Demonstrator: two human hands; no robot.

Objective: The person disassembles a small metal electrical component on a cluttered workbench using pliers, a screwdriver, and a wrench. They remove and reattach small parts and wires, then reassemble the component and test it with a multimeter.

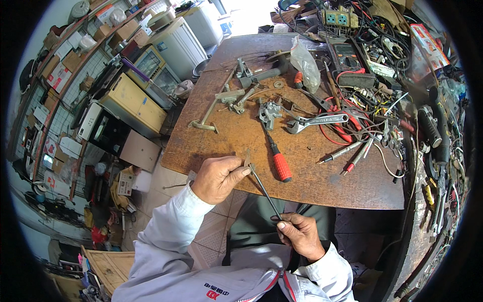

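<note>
A thin dark metal rod (264,192) slants between my hands, just in front of the wooden table's near edge. My left hand (220,179) pinches its upper end, where a small flat brassy metal piece (247,158) stands up beside the thumb. Lower down and to the right, my right hand (302,235) closes its fingers and thumb round the rod's other end. Past my left hand lies a screwdriver (282,166) with a red and black handle. Behind it sit a grey cast metal part (270,114) and an adjustable wrench (317,121).
On the wooden table (357,189) lie a T-shaped metal rod (210,108), red-handled pliers (347,121), test probes (343,150) and a multimeter (348,56). A clear plastic bag (306,64) stands farther back. Cables and tools crowd the right side; shelves (70,85) line the left.
</note>
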